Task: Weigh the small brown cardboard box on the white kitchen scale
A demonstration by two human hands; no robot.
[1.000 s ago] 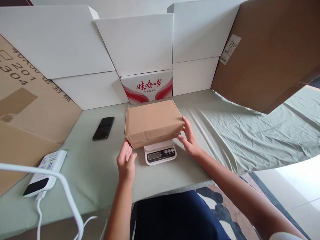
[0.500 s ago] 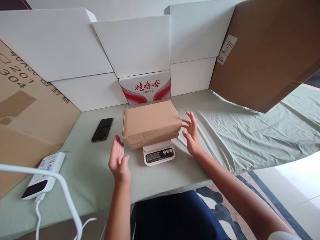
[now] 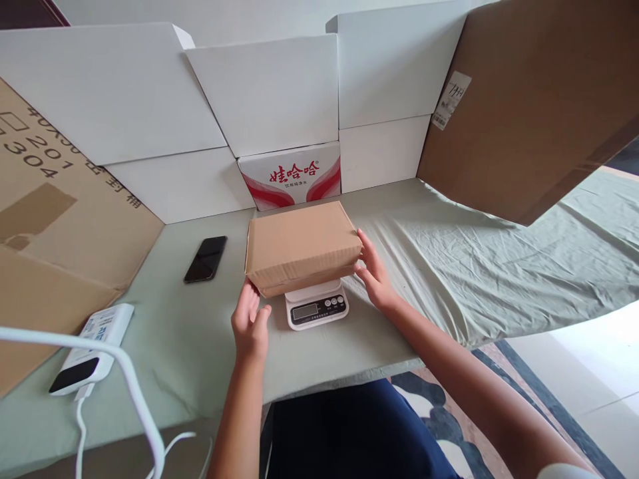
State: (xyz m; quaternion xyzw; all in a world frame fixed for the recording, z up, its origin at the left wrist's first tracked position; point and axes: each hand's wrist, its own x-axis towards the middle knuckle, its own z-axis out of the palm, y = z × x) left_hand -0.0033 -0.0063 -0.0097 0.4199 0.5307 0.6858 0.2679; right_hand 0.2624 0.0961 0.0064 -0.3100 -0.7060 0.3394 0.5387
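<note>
A closed brown cardboard box (image 3: 302, 243) rests on a small white kitchen scale (image 3: 315, 307) in the middle of the table. The scale's display and buttons stick out from under the box's near edge. My left hand (image 3: 251, 320) touches the box's lower left corner with its fingertips. My right hand (image 3: 373, 276) lies flat against the box's right end. The box sits between both hands.
A black phone (image 3: 206, 258) lies left of the box. A white device (image 3: 92, 346) with a white cable (image 3: 134, 392) sits at the near left. White boxes and a red-and-white carton (image 3: 292, 174) line the back; brown cardboard sheets (image 3: 539, 100) stand at both sides. Green cloth (image 3: 474, 266) covers the table.
Half a second ago both hands were lifted off the box with fingers spread. They have come back in and now touch its two ends. The box stays on the scale.
</note>
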